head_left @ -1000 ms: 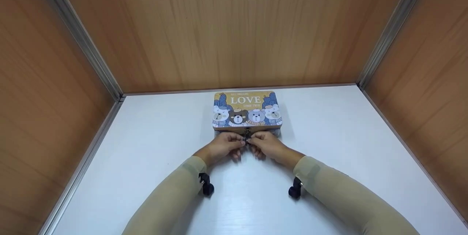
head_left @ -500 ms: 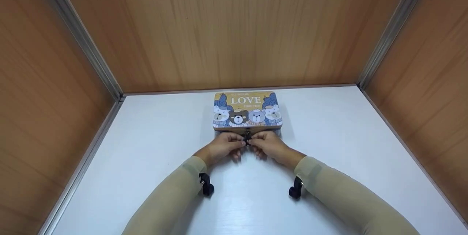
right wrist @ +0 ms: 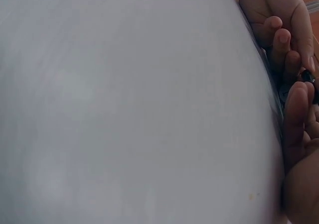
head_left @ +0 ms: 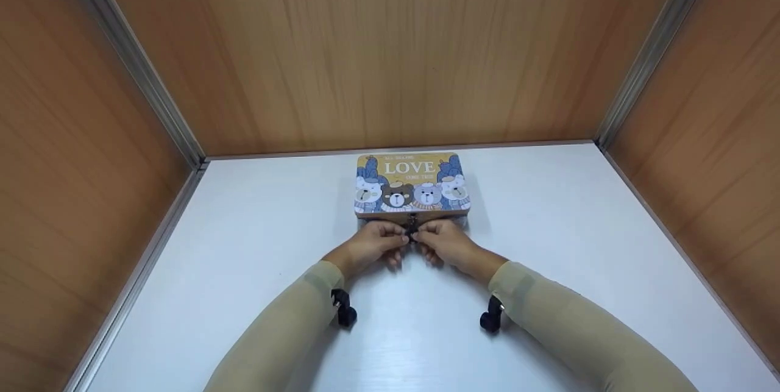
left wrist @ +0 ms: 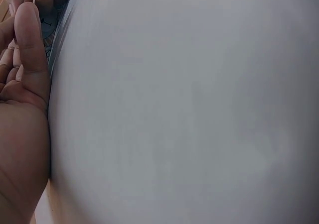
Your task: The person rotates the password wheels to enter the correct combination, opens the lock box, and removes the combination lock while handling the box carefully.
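Wood-grain panels (head_left: 396, 50) stand at the far, left and right edges of the white surface (head_left: 244, 215). Over its near edge come two beige sleeves (head_left: 277, 325), reaching inward toward each other. The tin box (head_left: 412, 183) sits on the surface close to the middle of the far edge, its lid down, printed with bears, cacti and the word LOVE. Just in front of the box, on the near-edge side, are the left hand (head_left: 370, 241) and the right hand (head_left: 450, 241), fingertips almost meeting. Each grip is pinched, thumb against finger, on the smallest item, a dark fastener (head_left: 412, 231) at the middle of the box's front; its exact shape is mostly hidden by the fingers. Between hands and fastener in size are two black wrist devices (head_left: 346, 313), one at each cuff's inner side.
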